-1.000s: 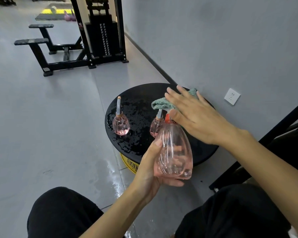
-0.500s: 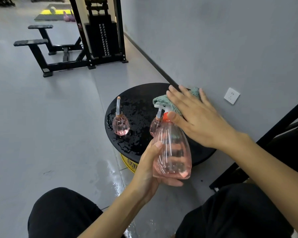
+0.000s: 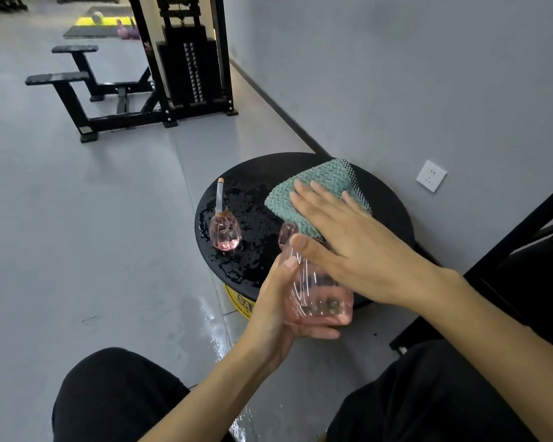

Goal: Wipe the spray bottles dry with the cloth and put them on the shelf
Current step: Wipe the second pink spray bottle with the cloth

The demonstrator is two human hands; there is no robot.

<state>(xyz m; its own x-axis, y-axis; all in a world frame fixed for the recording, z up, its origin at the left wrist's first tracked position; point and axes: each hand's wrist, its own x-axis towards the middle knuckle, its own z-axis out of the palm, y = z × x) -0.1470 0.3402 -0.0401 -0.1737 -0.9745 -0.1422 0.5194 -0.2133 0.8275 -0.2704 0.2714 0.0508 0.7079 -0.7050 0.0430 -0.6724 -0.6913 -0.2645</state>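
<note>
- Centre frame, the pink spray bottle is gripped by the left hand, fingers curled under its base.
- The green cloth is pressed onto it by the right hand, fingers straight.

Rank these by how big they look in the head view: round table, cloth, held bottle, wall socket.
1. round table
2. held bottle and cloth: too alike to rank, and the bottle is nearer the camera
3. wall socket

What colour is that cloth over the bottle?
The cloth is teal green with a zigzag weave, clearest in the head view.
</note>
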